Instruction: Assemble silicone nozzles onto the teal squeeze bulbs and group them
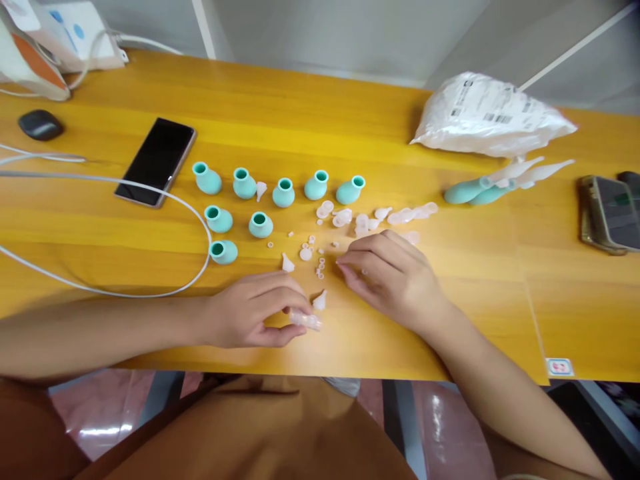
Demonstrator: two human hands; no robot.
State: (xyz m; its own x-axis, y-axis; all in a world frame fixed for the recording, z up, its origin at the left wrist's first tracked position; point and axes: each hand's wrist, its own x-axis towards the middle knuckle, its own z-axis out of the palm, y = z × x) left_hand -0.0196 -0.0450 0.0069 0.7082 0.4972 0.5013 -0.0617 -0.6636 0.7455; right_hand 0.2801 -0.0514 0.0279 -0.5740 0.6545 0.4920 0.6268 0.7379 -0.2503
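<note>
- Left hand (250, 310) pinching a clear tube (307, 321) in closed fingers, low on the table (450, 333), close to the body for easy work
- Right hand (393, 273) palm down, fingers curled over tiny clear bits (320, 267); cannot tell if gripping one
- Small clear cones (320, 300) lying just beside both hands
- Eight teal bulbs (283, 193) set in rows behind, mouths open, round and rubbery
- Soft clear caps (345, 217) heaped near the bulbs
- Two built ones (475, 190) put apart by the crinkly bag (490, 117)
- Dark flat phone (156, 162) and white cable (100, 183) off to the left
</note>
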